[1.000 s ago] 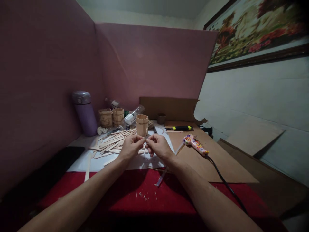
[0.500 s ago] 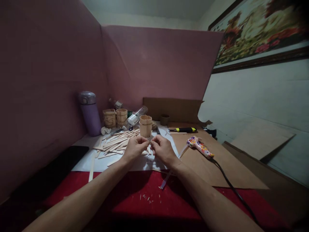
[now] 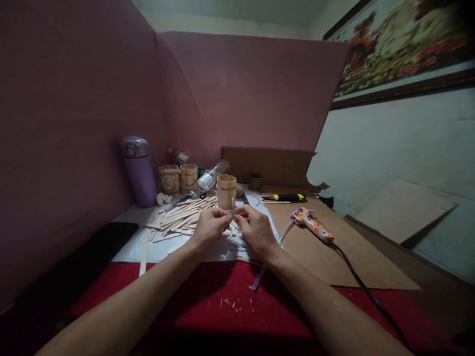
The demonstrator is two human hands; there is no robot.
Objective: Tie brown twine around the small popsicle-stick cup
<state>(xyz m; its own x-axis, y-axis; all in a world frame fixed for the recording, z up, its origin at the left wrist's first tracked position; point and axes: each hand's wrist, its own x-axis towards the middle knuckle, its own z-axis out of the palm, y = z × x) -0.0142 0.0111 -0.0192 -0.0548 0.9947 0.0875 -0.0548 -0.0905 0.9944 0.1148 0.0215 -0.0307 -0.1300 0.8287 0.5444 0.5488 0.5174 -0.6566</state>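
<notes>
My left hand [image 3: 212,227] and my right hand [image 3: 256,230] meet above the white paper [image 3: 156,252], each with thumb and finger pinched together. Between the fingertips is a small, thin piece, too small to make out. Just behind the hands stands a round cup made of wooden craft sticks [image 3: 226,193], upright, with a band around its upper part. Left of my left hand lies a loose pile of craft sticks [image 3: 181,217]. A flowered glue gun [image 3: 313,225] rests on the cardboard to the right of my right hand.
Two more wooden cups [image 3: 169,180] stand at the back left near a purple flask [image 3: 139,173]. A clear plastic bottle [image 3: 213,175] leans behind the pile. A black and yellow utility knife [image 3: 287,197] lies on the cardboard [image 3: 356,262]. The glue gun's cord [image 3: 363,289] runs toward the front right.
The whole view has shifted slightly. Both hands stay pinched together before the wooden cup; the right fingers have shifted a little, and a thin piece shows above the fingertips.
</notes>
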